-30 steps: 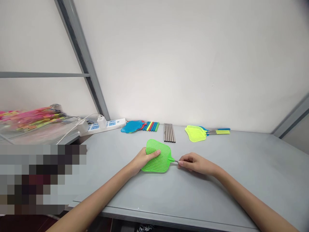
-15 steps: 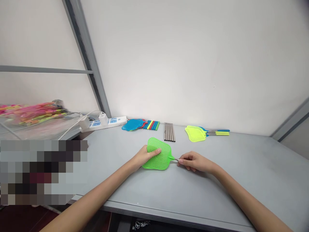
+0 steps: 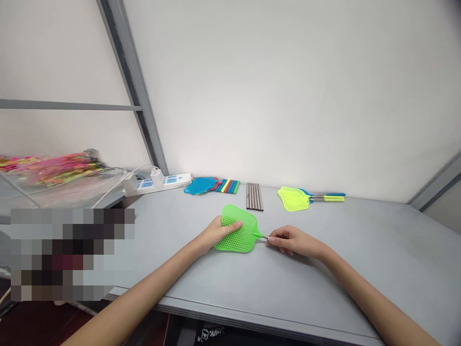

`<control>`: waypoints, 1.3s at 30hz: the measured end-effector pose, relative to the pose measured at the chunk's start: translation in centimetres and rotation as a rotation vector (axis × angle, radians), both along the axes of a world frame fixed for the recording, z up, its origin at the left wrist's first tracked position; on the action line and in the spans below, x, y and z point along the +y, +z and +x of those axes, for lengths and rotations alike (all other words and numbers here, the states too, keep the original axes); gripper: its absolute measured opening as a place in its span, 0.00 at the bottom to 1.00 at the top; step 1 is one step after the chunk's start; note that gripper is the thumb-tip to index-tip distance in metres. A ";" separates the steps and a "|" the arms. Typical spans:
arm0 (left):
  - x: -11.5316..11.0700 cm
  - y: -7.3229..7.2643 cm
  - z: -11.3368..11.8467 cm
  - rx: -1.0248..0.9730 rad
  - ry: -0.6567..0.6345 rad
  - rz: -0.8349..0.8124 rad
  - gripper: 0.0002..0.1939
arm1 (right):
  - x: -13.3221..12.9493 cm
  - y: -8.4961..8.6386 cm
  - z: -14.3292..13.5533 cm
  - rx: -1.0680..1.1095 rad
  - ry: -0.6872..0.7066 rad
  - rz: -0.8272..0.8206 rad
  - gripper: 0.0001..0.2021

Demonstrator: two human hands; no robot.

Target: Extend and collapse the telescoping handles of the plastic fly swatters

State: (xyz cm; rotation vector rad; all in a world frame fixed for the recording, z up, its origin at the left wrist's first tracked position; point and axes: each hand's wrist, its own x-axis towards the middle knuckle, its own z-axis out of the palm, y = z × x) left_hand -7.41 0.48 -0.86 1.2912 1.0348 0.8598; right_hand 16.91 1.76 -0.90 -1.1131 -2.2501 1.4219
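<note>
My left hand point(image 3: 218, 232) grips the green fly swatter head point(image 3: 242, 240) by its left side, thumb on top of the mesh. From the head's right side a short threaded metal piece point(image 3: 265, 237) sticks out, and the fingertips of my right hand point(image 3: 290, 240) are pinched on it. Behind the green head lies a row of several metal tubes point(image 3: 255, 197). Coloured handles point(image 3: 228, 186) lie left of the tubes, beside a stack of blue and red swatter heads point(image 3: 201, 185). To the right are swatters with handles, a yellow one point(image 3: 293, 198) on top.
A white power strip point(image 3: 162, 183) with plugs and cables is at the back left of the grey table point(image 3: 230, 281). Bagged colourful items point(image 3: 57, 168) lie farther left. A pixelated area covers the lower left. Grey metal posts stand against the wall.
The whole view has shifted slightly, so things on the table appear a little farther right. Both hands keep the same hold on the green swatter head and its metal piece.
</note>
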 end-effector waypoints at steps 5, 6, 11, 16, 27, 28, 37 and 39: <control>0.0 0.0 0.0 0.020 -0.005 0.004 0.21 | -0.1 0.3 -0.1 -0.014 0.009 0.011 0.21; 0.0 0.0 0.0 0.025 -0.006 0.006 0.21 | -0.1 0.4 -0.1 -0.014 0.010 0.013 0.21; 0.0 0.0 0.0 0.019 -0.001 0.010 0.22 | -0.2 0.5 -0.1 -0.026 0.005 0.002 0.21; 0.0 0.0 0.0 0.017 0.007 0.012 0.21 | -0.2 0.5 0.0 -0.026 0.004 -0.009 0.21; 0.0 0.0 0.0 0.023 -0.017 0.019 0.22 | -0.2 0.5 0.0 -0.026 0.002 -0.014 0.21; 0.0 0.1 0.0 0.023 -0.016 0.017 0.23 | -0.1 0.4 0.1 -0.027 0.003 -0.013 0.21; -0.2 0.2 0.0 0.007 -0.018 0.019 0.20 | -0.2 0.4 0.0 -0.007 -0.001 -0.035 0.21; -0.2 0.2 0.1 0.000 -0.018 0.022 0.21 | -0.2 0.4 0.0 -0.002 -0.002 -0.042 0.21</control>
